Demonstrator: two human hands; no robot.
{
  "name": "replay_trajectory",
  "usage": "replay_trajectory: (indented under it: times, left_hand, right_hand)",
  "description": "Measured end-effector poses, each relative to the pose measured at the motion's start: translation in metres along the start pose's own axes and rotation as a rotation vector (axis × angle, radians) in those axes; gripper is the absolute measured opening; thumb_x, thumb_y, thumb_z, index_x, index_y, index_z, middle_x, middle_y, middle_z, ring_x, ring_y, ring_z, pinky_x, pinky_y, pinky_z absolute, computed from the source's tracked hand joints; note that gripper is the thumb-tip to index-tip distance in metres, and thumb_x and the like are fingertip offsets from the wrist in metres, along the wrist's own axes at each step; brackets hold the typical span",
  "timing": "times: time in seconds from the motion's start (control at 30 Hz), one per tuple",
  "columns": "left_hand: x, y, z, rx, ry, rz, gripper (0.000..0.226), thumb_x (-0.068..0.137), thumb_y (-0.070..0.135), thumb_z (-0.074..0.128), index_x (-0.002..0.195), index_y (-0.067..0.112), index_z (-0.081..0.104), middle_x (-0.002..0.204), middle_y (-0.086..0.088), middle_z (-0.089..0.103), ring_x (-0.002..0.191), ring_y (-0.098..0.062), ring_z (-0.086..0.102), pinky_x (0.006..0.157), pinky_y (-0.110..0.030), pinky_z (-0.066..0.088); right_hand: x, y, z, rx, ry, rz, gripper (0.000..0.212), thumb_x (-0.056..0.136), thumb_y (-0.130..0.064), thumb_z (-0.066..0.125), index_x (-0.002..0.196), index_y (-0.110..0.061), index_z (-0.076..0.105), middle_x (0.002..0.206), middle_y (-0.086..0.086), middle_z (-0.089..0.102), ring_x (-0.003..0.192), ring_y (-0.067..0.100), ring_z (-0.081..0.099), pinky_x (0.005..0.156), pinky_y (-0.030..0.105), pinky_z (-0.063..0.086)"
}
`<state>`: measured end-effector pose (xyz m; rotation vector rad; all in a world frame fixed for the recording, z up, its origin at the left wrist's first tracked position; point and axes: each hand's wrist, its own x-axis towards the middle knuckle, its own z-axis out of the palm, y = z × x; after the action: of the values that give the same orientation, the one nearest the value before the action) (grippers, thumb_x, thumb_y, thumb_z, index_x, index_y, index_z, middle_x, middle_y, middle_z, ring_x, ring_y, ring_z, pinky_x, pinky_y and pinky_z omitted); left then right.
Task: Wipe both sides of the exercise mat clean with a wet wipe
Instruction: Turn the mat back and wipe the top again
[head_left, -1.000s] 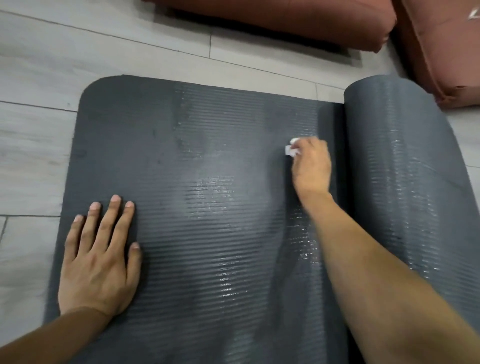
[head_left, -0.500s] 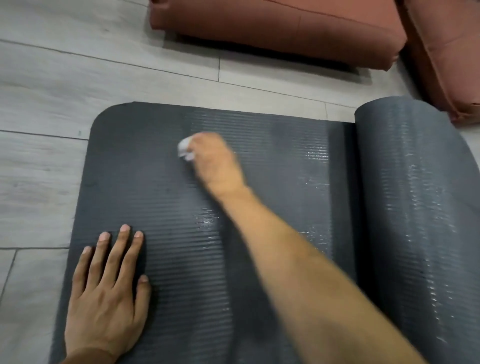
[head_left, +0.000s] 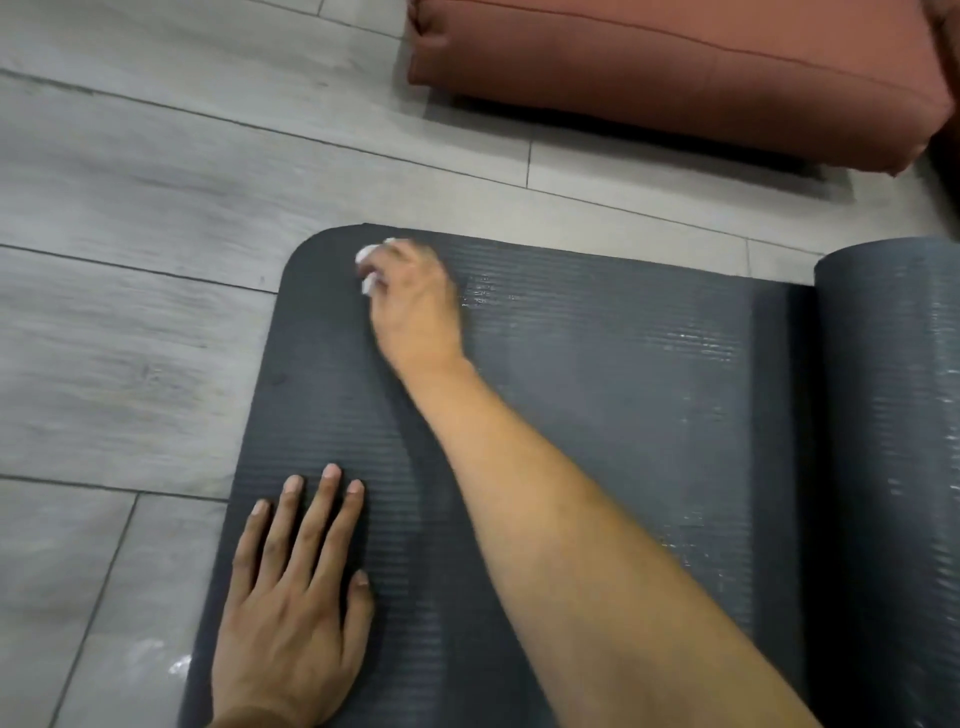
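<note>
The dark grey ribbed exercise mat (head_left: 597, 395) lies flat on the floor, and its right part is rolled up into a thick roll (head_left: 893, 415). Wet streaks shine on the mat's middle and right. My right hand (head_left: 415, 301) grips a small crumpled white wet wipe (head_left: 368, 267) and presses it on the mat near the far left corner. My left hand (head_left: 296, 597) lies flat on the mat's near left part, fingers straight and spread.
Grey wood-look floor planks (head_left: 130, 312) surround the mat on the left and far side. A rust-coloured cushion (head_left: 675, 78) lies on the floor beyond the mat at the top right.
My right hand has swept the wipe leftwards across the mat, from beside the roll to the far left corner. My left hand has stayed flat on the mat.
</note>
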<state>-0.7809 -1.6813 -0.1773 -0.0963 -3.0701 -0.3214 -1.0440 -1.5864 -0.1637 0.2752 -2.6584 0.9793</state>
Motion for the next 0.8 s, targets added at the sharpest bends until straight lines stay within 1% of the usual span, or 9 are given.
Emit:
replay_trajectory:
  times: [0.07, 0.17, 0.27, 0.37, 0.47, 0.5, 0.63, 0.73, 0.8]
  left_hand:
    - [0.001, -0.001, 0.000, -0.006, 0.006, 0.003, 0.068, 0.091, 0.033, 0.041, 0.154, 0.010, 0.045, 0.165, -0.009, 0.036, 0.153, -0.033, 0.032, 0.122, -0.057, 0.027]
    - [0.002, -0.001, 0.000, -0.014, 0.012, -0.001, 0.068, 0.090, 0.033, 0.042, 0.154, 0.010, 0.045, 0.165, -0.009, 0.036, 0.153, -0.033, 0.032, 0.122, -0.057, 0.026]
    - [0.002, 0.000, 0.001, -0.013, 0.001, -0.001, 0.070, 0.089, 0.033, 0.043, 0.155, 0.010, 0.044, 0.165, -0.009, 0.035, 0.153, -0.034, 0.031, 0.123, -0.057, 0.025]
    - [0.002, -0.002, 0.000, -0.017, -0.023, 0.002, 0.070, 0.089, 0.033, 0.042, 0.155, 0.009, 0.043, 0.166, -0.010, 0.033, 0.153, -0.035, 0.030, 0.122, -0.059, 0.025]
    - [0.001, -0.001, 0.001, -0.019, -0.037, 0.000, 0.070, 0.089, 0.033, 0.042, 0.155, 0.009, 0.042, 0.166, -0.010, 0.032, 0.154, -0.035, 0.029, 0.121, -0.060, 0.026]
    - [0.001, -0.001, 0.000, -0.021, -0.040, 0.005, 0.070, 0.089, 0.033, 0.041, 0.155, 0.009, 0.042, 0.167, -0.010, 0.032, 0.154, -0.035, 0.029, 0.121, -0.060, 0.026]
    - [0.001, -0.003, -0.002, -0.015, -0.054, 0.014, 0.071, 0.090, 0.035, 0.039, 0.156, 0.009, 0.041, 0.167, -0.010, 0.031, 0.154, -0.036, 0.028, 0.123, -0.060, 0.023]
    - [0.002, 0.001, -0.003, -0.028, -0.041, -0.002, 0.070, 0.091, 0.034, 0.038, 0.156, 0.008, 0.042, 0.166, -0.010, 0.033, 0.153, -0.037, 0.030, 0.124, -0.059, 0.022]
    - [0.003, 0.001, -0.002, -0.043, -0.045, -0.004, 0.070, 0.091, 0.034, 0.038, 0.156, 0.009, 0.041, 0.166, -0.010, 0.033, 0.154, -0.037, 0.028, 0.125, -0.058, 0.019]
  right_hand:
    - [-0.009, -0.025, 0.008, 0.021, -0.110, -0.155, 0.017, 0.075, 0.006, 0.064, 0.080, -0.009, 0.070, 0.087, 0.005, 0.066, 0.083, 0.028, 0.058, 0.074, 0.036, 0.048]
    - [-0.008, 0.044, -0.041, -0.098, -0.128, -0.128, 0.020, 0.081, -0.001, 0.056, 0.089, -0.012, 0.071, 0.097, 0.003, 0.068, 0.090, 0.025, 0.059, 0.082, 0.028, 0.045]
    - [-0.014, 0.143, -0.132, -0.310, 0.129, 0.250, 0.025, 0.081, -0.002, 0.054, 0.091, -0.016, 0.071, 0.098, 0.006, 0.069, 0.094, 0.029, 0.062, 0.087, 0.034, 0.048]
    - [-0.022, 0.174, -0.169, -0.395, 0.342, 0.707, 0.027, 0.083, -0.004, 0.052, 0.094, -0.016, 0.074, 0.101, 0.010, 0.067, 0.097, 0.030, 0.062, 0.086, 0.034, 0.047]
    - [-0.014, 0.117, -0.103, -0.126, 0.322, 0.424, 0.027, 0.078, 0.008, 0.048, 0.090, 0.002, 0.071, 0.093, 0.013, 0.067, 0.088, 0.004, 0.061, 0.079, 0.012, 0.045]
    - [-0.016, 0.086, -0.073, -0.001, 0.242, 0.246, 0.024, 0.076, 0.010, 0.048, 0.088, 0.004, 0.069, 0.091, 0.013, 0.066, 0.086, 0.003, 0.062, 0.078, 0.013, 0.047]
    - [-0.047, -0.017, -0.018, -0.038, -0.208, -0.240, 0.020, 0.074, 0.006, 0.063, 0.085, -0.010, 0.071, 0.099, 0.006, 0.069, 0.088, 0.029, 0.061, 0.079, 0.036, 0.048]
    - [-0.051, 0.050, -0.076, -0.155, -0.101, -0.218, 0.024, 0.071, 0.004, 0.071, 0.089, -0.012, 0.073, 0.099, 0.006, 0.069, 0.088, 0.029, 0.063, 0.082, 0.029, 0.044]
    - [-0.063, 0.118, -0.143, -0.381, 0.002, 0.060, 0.024, 0.076, 0.001, 0.067, 0.092, -0.015, 0.073, 0.101, 0.008, 0.067, 0.092, 0.030, 0.062, 0.083, 0.030, 0.044]
